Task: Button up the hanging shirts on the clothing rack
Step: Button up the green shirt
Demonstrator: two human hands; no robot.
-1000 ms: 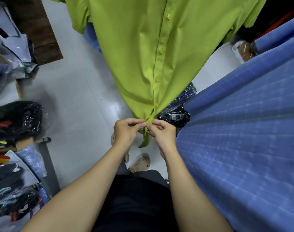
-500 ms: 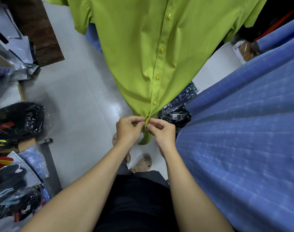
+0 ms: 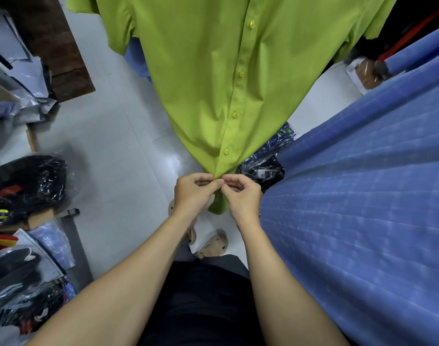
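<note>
Close to the body: both forearms reach forward and down over a black top, meeting low at the shirt's front edge.
Left hand [image 3: 192,193]: fingers curled, thumb and forefinger pinched on the green shirt's lower placket.
Right hand [image 3: 242,196]: pinched on the same strip of cloth, fingertips touching the left hand's — the two are together, clamped on the fabric.
Green shirt [image 3: 213,83]: hangs straight ahead, its hem tail dangling just below the hands; four buttons [image 3: 234,115] above look fastened.
Step in hand: likely the bottom button, though button and hole are hidden under the fingers.
Next move: calls for easing the button through its hole, then checking the placket lies flat — I judge this shirt nearly done.
Blue shirt [image 3: 363,208]: hangs just to the right, near the right forearm.
Farther off: bagged clothes [image 3: 26,186] lie on the floor to the left.
</note>
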